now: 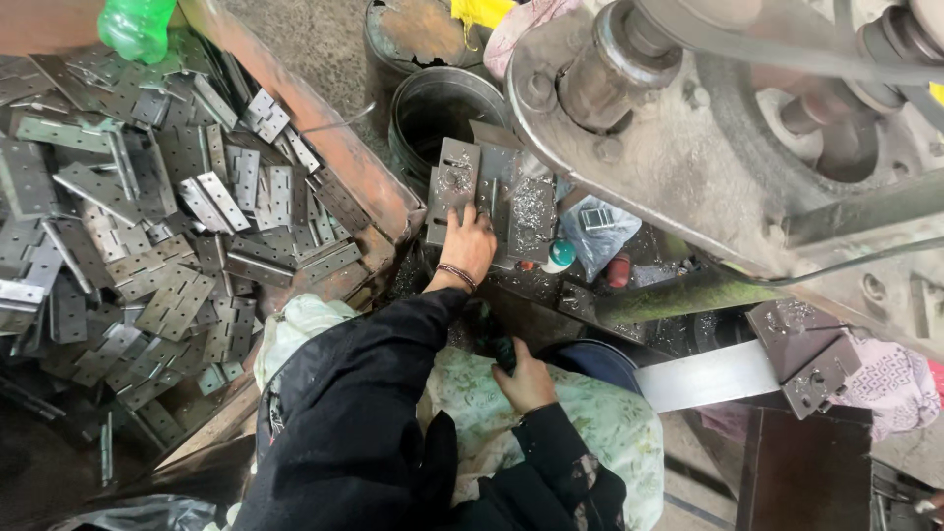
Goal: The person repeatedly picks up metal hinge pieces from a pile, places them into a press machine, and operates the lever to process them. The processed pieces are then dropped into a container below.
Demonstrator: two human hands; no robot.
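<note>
My left hand point(468, 246), in a black sleeve with a thin wrist band, reaches forward onto grey metal hinge plates point(455, 185) standing on the machine bed. Its fingers lie against the lower edge of one plate strewn with metal shavings. Whether it grips the plate is unclear. My right hand point(527, 380) rests low on my lap over pale floral cloth point(610, 423). It is curled around a dark green object point(502, 346) whose shape I cannot make out.
A rusty-edged tray point(344, 157) at the left holds a heap of several hinge plates point(147, 226), with a green plastic bottle point(136, 26) above it. A dark metal bucket point(438, 113) stands behind the plates. A large grey press machine point(688, 157) fills the right.
</note>
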